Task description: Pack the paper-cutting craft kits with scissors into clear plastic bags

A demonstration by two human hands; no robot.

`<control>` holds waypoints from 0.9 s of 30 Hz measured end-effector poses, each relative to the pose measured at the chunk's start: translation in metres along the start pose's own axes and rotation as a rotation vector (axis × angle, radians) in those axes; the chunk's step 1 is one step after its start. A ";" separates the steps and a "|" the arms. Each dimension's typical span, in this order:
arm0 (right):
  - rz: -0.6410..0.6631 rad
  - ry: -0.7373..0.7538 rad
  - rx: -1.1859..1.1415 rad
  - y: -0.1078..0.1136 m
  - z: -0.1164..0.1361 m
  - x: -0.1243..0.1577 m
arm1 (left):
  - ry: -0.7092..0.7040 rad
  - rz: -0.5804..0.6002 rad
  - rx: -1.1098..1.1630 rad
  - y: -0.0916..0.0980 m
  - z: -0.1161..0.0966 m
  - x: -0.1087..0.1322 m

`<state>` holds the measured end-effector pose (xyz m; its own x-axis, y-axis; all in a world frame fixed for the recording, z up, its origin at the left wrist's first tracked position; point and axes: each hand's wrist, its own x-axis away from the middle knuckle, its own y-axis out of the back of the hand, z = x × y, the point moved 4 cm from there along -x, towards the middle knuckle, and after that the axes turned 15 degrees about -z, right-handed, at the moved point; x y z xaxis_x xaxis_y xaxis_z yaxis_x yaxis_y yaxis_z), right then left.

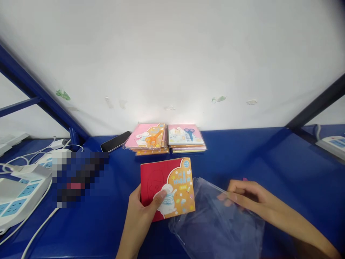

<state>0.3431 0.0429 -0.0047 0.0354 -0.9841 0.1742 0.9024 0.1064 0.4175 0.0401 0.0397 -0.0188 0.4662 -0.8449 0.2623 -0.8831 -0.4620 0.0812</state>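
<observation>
My left hand [137, 216] grips a flat red and orange children's booklet [179, 187] by its lower edge, with the thumb lying across the cover's rabbit picture. My right hand [248, 196] pinches the top edge of a clear plastic bag [218, 226], which lies flat on the blue table just right of the booklet. The bag's lower part runs past the bottom of the view.
Two stacks of similar booklets [147, 138] [185, 136] and a black phone [115, 141] lie along the wall. At left are a white power strip [18, 194], white cables and a pixelated object [78, 178]. Another power strip [332, 145] sits far right.
</observation>
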 end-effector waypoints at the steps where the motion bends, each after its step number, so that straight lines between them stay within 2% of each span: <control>1: -0.004 -0.011 0.015 0.001 -0.002 -0.001 | 0.019 0.022 -0.009 0.002 0.000 -0.001; 4: -0.049 -0.024 0.082 0.002 -0.010 -0.004 | 0.082 0.060 0.000 0.006 0.001 -0.002; 8: -0.138 0.041 0.166 0.001 -0.009 -0.007 | 0.154 0.094 0.020 0.007 0.002 -0.001; 17: -0.266 0.110 0.176 -0.001 -0.005 -0.010 | 0.214 0.187 -0.030 0.019 0.002 0.002; 27: -0.257 0.169 0.164 -0.013 0.003 -0.011 | 0.273 0.245 -0.019 0.021 0.003 0.006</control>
<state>0.3295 0.0532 -0.0092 -0.1010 -0.9899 -0.0994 0.8104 -0.1398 0.5690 0.0245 0.0246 -0.0184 0.2120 -0.8254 0.5232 -0.9688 -0.2479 0.0014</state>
